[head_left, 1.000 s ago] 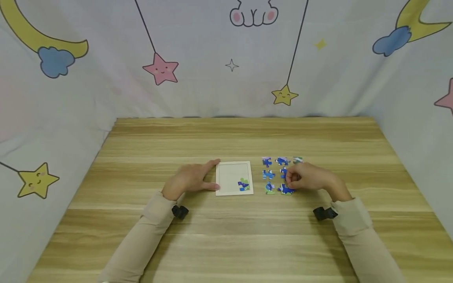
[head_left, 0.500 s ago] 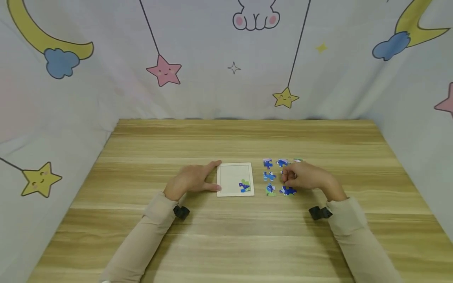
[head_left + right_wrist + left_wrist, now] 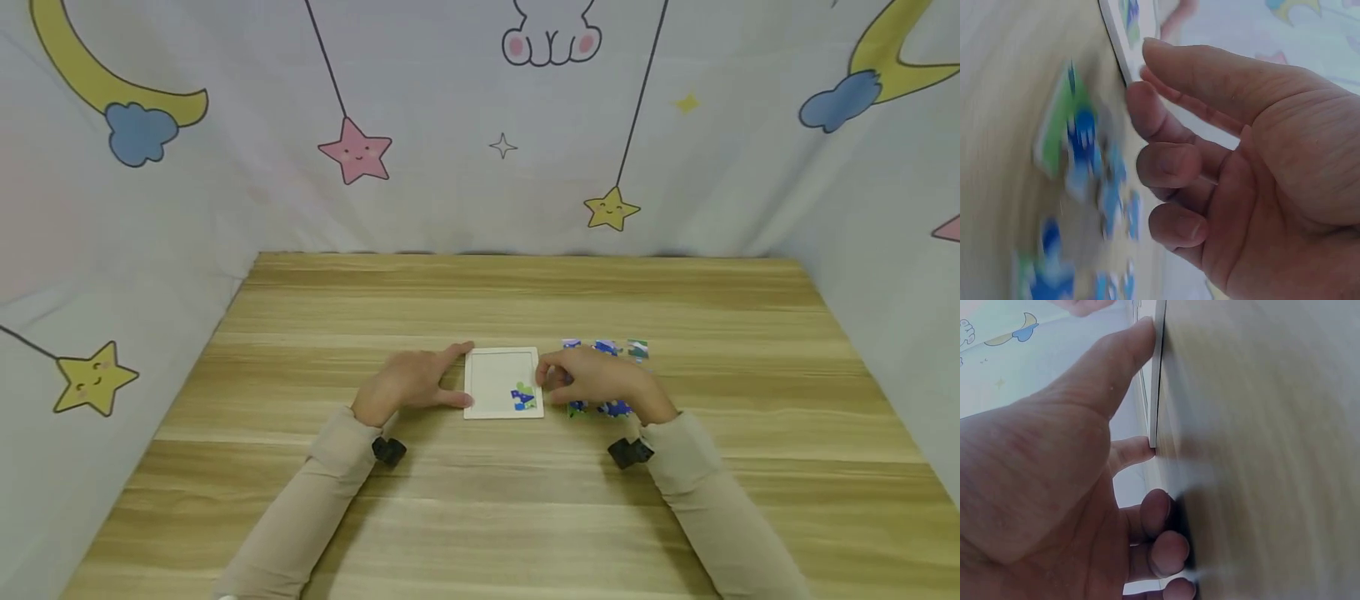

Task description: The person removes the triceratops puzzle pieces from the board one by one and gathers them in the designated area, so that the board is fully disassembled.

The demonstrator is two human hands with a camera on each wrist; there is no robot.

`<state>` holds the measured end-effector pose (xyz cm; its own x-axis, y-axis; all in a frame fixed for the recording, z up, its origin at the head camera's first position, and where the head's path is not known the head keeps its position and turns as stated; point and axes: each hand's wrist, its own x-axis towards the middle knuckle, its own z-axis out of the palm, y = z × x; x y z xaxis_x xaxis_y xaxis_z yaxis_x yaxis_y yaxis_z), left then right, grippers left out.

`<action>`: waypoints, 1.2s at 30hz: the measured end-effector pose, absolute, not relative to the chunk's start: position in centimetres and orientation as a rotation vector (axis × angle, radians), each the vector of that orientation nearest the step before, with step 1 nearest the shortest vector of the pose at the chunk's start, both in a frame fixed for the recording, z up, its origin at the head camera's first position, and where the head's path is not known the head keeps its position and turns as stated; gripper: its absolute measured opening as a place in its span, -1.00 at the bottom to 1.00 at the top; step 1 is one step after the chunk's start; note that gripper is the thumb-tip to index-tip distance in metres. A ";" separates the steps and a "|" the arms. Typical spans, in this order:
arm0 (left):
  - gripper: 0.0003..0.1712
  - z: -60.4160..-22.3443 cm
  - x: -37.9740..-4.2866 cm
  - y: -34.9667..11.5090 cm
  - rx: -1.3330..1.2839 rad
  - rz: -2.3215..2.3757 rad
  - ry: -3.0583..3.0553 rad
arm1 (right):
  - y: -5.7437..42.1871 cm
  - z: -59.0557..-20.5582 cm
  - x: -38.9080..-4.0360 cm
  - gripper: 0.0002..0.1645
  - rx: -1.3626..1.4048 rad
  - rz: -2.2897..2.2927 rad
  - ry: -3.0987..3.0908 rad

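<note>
A shallow square white puzzle tray (image 3: 491,379) lies flat on the table, with blue and green puzzle pieces (image 3: 522,397) fitted in its near right corner. My left hand (image 3: 405,379) rests at the tray's left side, thumb and forefinger spread along the edge; the left wrist view shows fingertips touching the tray's rim (image 3: 1159,369). By the tray's right edge is my right hand (image 3: 596,377), fingers curled in a pinch on a puzzle piece mostly hidden by the fingers. Under and behind it lie several loose puzzle pieces (image 3: 617,408), blurred in the right wrist view.
The wood-grain table (image 3: 480,517) stretches around the tray on all sides. A white curtain (image 3: 435,200) printed with stars and moons hangs behind its far edge. Black wrist cameras (image 3: 630,452) sit on both wrists.
My right hand has picked at the middle of the loose pieces and moved left to the tray's right edge. My left hand keeps its hold at the tray; the head view has shifted slightly.
</note>
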<state>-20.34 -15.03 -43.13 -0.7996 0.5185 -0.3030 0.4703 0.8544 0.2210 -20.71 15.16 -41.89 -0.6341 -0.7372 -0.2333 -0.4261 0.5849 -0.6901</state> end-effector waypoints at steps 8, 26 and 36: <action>0.05 -43.5 -20.4 -15.0 0.750 0.198 2.673 | 12.4 -42.6 -20.2 -0.62 -0.926 -0.763 2.342; 0.06 -43.2 -20.3 -15.0 0.729 0.227 2.647 | 13.6 -41.4 -20.5 -0.87 -1.011 -0.907 2.323; 0.06 -43.4 -20.6 -15.1 0.784 0.247 2.658 | 20.6 -39.6 -20.9 -0.90 -0.851 -0.892 2.475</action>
